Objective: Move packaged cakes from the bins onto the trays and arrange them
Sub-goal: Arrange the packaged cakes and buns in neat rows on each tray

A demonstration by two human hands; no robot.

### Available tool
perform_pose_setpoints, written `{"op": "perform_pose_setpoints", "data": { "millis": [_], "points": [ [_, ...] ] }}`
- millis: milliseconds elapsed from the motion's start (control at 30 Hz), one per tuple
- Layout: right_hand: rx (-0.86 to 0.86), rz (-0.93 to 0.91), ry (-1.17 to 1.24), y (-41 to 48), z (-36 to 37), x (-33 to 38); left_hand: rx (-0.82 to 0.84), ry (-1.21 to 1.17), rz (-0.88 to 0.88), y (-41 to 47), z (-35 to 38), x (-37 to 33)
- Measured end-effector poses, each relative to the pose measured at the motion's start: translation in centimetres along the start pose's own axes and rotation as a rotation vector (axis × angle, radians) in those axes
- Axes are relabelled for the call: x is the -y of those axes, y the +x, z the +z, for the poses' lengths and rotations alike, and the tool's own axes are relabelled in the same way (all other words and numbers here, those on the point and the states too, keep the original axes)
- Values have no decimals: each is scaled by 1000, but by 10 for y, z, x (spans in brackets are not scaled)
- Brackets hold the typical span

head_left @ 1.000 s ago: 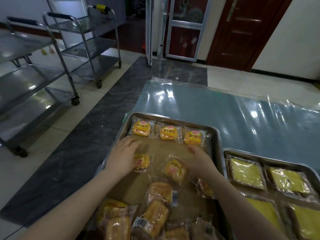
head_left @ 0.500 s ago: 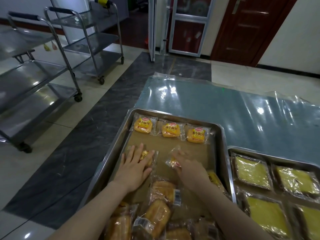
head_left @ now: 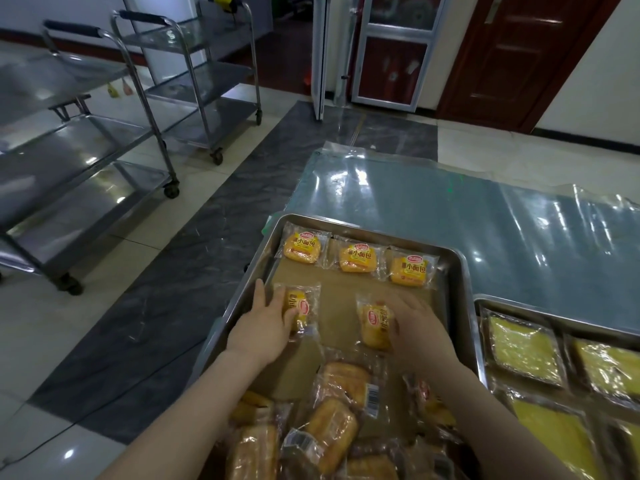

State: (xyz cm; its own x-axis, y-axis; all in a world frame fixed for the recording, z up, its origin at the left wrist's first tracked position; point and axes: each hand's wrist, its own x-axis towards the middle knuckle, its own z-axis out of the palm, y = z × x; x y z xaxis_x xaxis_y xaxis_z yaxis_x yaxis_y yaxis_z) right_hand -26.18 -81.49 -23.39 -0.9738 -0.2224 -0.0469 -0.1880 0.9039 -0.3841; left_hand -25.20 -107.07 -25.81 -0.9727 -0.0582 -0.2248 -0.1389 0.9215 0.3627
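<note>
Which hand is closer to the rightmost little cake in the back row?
Right. The right hand lies just in front of the rightmost cake; the left hand is across the tray, by its left rim.

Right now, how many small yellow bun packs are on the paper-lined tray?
6: three far-row packs, one under the left hand, one under the right hand, one beside that forearm; the pile may hide more.

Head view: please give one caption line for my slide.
Left hand on the left cake, right hand on the middle cake, below a row of three on the tray.
</note>
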Motion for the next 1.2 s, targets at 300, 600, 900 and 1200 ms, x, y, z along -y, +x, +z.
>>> {"op": "perform_pose_setpoints", "data": {
  "millis": [300, 600, 900, 1200],
  "points": [
    [128, -66, -109, -3, 10, -9, -31, 198, 486, -5, -2, 11],
    [67, -152, -161, -4, 13, -5, -150, 198, 279, -1, 3, -3],
    [361, -51, -284, 19, 28, 12, -16, 219, 283, 4, 18, 0],
    [232, 10, -257, 46, 43, 28, 10, 199, 306, 39, 23, 10]
  ]
}}
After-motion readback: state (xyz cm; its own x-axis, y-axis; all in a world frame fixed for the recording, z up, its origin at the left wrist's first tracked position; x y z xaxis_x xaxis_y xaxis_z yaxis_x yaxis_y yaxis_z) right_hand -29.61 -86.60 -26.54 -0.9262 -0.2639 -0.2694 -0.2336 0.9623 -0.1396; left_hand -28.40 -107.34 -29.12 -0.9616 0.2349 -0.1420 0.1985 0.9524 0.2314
